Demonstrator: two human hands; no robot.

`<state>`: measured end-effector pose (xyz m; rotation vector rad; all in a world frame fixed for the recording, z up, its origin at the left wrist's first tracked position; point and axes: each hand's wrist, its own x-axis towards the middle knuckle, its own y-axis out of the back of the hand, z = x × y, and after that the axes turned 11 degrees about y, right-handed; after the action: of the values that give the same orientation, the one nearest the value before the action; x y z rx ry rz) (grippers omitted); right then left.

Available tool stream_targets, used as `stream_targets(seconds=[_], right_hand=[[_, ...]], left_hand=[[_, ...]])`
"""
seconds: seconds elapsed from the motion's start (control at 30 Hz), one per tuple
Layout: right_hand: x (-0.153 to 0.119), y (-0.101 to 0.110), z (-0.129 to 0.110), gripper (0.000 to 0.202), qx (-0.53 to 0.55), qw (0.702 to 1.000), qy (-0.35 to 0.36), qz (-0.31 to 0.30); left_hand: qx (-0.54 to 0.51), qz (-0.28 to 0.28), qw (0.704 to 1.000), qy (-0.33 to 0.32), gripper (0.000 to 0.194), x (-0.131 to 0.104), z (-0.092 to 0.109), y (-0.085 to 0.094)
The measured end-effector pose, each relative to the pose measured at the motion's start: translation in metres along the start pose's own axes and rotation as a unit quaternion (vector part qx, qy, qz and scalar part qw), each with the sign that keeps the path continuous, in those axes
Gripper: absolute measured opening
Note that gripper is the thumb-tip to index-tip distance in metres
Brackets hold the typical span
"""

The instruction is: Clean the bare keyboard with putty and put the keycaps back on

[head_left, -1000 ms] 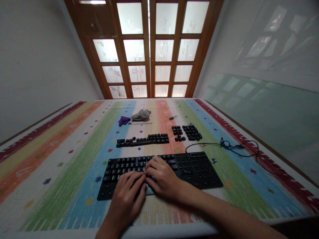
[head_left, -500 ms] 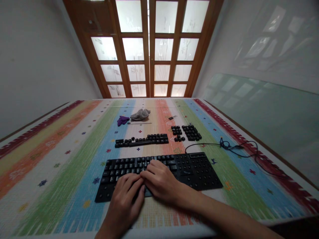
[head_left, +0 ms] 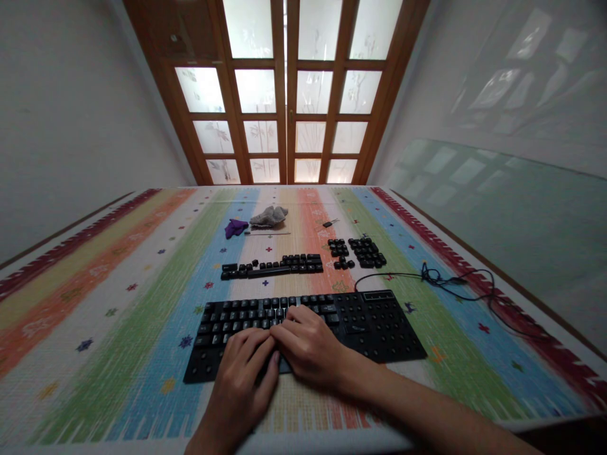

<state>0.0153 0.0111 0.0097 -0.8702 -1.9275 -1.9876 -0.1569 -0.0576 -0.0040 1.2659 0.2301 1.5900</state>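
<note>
A black computer keyboard (head_left: 389,338) lies across the table in front of me, its keycaps in place over the upper left and middle, with bare key posts along the bottom left and over the right side. My left hand (head_left: 246,373) rests over its lower middle, fingers bent and close together. Against it, my right hand (head_left: 308,344) reaches in from the right with curled fingers over the middle keys. The fingertips of both hands meet there, and they hide whatever is between them.
Loose black keycaps lie in a row with a space bar (head_left: 269,272) behind the keyboard, and in clusters (head_left: 366,254) to its right. Farther back are a grey cloth (head_left: 269,217), a purple cloth (head_left: 236,228), a thin stick (head_left: 270,234) and a small black tool (head_left: 327,224). The cable (head_left: 455,281) coils right.
Both hands stay at the same place on the keyboard, with hardly any finger movement. The whole view has shifted slightly.
</note>
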Motion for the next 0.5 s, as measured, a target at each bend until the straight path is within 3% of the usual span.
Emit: stream_targets(seconds=[0.27, 0.5], right_hand=[[-0.002, 0.0032, 0.0092, 0.023, 0.021, 0.999, 0.047, 0.0], [-0.0021, 0.0034, 0.0103, 0.021, 0.058, 0.996, 0.016, 0.069]], left_hand=[[0.002, 0.004, 1.0, -0.002, 0.019, -0.0006, 0.0007, 0.0005], [-0.004, -0.009, 0.999, 0.035, 0.029, -0.0009, -0.0008, -0.0007]])
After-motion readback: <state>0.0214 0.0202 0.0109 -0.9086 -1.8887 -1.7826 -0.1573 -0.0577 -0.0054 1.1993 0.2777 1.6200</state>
